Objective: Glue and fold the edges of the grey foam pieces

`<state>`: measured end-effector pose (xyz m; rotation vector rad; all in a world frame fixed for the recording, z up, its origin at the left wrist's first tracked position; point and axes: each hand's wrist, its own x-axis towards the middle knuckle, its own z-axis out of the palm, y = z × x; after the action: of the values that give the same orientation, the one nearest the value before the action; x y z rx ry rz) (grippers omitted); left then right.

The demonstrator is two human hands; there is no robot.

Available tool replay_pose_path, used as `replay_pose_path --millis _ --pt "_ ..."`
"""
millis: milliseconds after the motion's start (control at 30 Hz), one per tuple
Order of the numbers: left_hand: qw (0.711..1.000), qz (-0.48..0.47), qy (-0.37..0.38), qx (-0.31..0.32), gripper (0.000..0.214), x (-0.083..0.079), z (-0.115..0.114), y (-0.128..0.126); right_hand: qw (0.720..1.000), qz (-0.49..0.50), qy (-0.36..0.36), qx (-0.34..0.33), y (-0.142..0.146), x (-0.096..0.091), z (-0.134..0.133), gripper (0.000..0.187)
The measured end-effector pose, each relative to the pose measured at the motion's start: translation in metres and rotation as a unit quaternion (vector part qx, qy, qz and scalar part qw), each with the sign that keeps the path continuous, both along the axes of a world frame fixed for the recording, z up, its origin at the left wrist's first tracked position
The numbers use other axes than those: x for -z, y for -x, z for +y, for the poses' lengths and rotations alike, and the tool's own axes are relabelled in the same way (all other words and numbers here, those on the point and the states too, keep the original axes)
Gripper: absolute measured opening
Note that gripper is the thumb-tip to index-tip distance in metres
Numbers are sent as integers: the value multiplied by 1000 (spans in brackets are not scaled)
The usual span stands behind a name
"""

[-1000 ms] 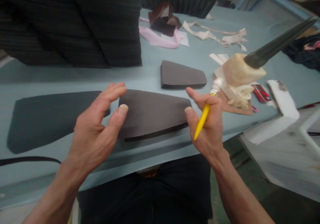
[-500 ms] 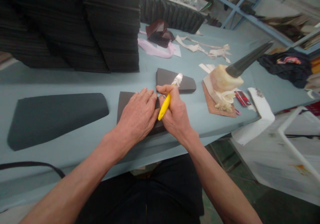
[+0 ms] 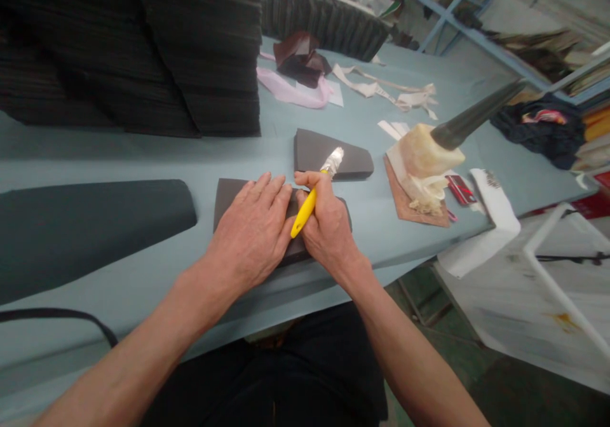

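My left hand lies flat, fingers stretched out, on a dark grey tapered piece that looks like a thin stack; the hands cover much of it. Curled round a yellow-handled brush, my right hand rests on the same piece, right beside the left thumb. The brush's whitish, crusted head points away from me, over a second tapered dark grey stack. To the left, a large dark green-grey panel lies flat on the blue-grey table cover.
Tall stacks of black sheets stand at the back left. On the right, a crusted pale container with a thick dark handle sits on a brown board. Near it are a red packet and a curled white sheet. Scraps lie behind.
The view has shifted slightly. My right hand and brush have come a little lower and leftward, showing the right end of the piece beneath. My left hand stays flat on it.
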<state>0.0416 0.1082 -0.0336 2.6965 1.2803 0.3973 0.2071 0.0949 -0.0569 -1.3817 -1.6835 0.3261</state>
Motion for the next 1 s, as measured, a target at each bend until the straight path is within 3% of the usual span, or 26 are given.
replay_pose_path --millis 500,700,800,1000 --pt "998 42 5 -44 65 -5 -2 11 996 -69 -49 10 -3 5 -3 14" --pt "998 29 -4 -55 66 -1 -2 8 992 -55 -88 -73 -8 6 -3 16" --pt "998 31 -10 -56 68 -1 -3 8 988 -85 -72 -106 -11 4 -3 20" --pt "998 33 -9 -54 68 -2 -3 7 985 -135 -42 -100 -11 5 -5 23"
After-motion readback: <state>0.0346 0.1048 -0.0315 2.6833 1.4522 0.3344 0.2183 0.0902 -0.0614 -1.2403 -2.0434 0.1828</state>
